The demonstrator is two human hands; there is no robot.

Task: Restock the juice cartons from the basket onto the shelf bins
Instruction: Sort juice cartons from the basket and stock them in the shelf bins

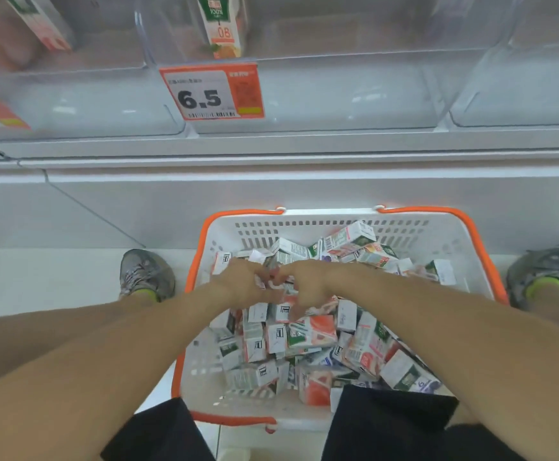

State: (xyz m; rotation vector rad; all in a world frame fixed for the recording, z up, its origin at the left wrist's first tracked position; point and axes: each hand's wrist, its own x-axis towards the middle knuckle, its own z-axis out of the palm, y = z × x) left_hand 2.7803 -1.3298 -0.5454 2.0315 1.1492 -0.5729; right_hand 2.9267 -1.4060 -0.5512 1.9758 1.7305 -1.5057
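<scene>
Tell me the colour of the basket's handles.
Orange handles on a white basket; head view.

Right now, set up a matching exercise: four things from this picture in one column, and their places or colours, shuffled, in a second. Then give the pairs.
Things:
1. price tag
2. basket handle
3. upright carton
4. left hand

Descriptions:
A. orange, lying along the rim of the white basket
B. inside the clear shelf bin, above the tag
C. down among the loose cartons in the basket
D. reads 6.5, fixed to the bin's front

Pairs: 1-D, 2-A, 3-B, 4-C
</scene>
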